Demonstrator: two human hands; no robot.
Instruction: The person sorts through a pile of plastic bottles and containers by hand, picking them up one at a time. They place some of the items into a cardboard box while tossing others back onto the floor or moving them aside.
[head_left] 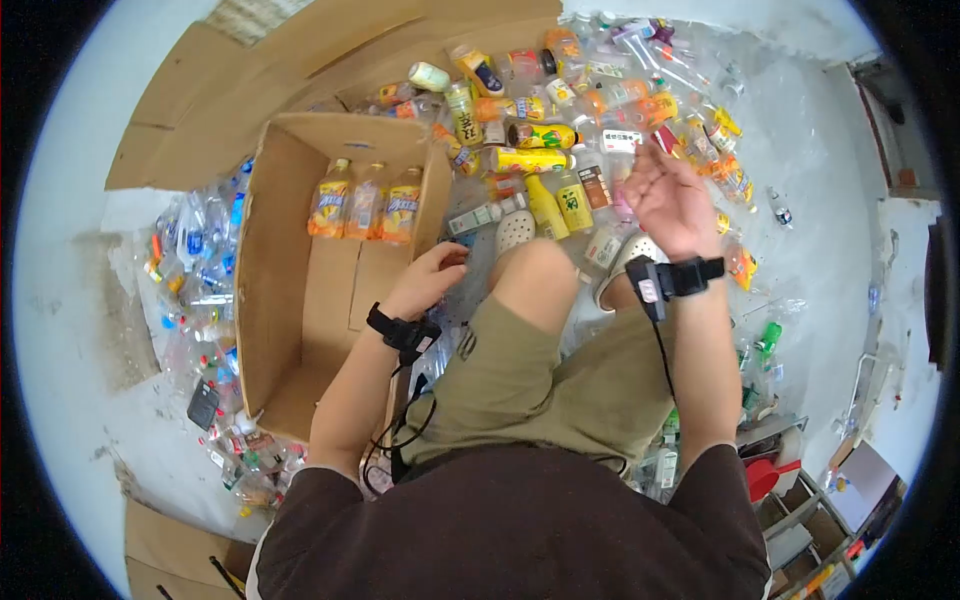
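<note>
My left hand (428,282) hovers by the right edge of a cardboard box (332,290), its fingers loosely bent and apart, with nothing visible in them. Inside the box, three orange-labelled drink bottles (366,205) stand side by side against the far end. My right hand (668,200) is over the bottle pile, palm turned up and fingers spread, holding nothing. Near it lie a clear bottle with a brown label (593,185), a yellow-green bottle (573,205) and a yellow bottle (545,208). Both wrists wear black straps with cables.
Many empty plastic bottles (525,160) cover the floor ahead, some touching my clogs (515,232). Another heap of bottles (205,260) lies left of the box. A large cardboard sheet (230,90) stands behind it. At lower right is a rack with a red item (765,478).
</note>
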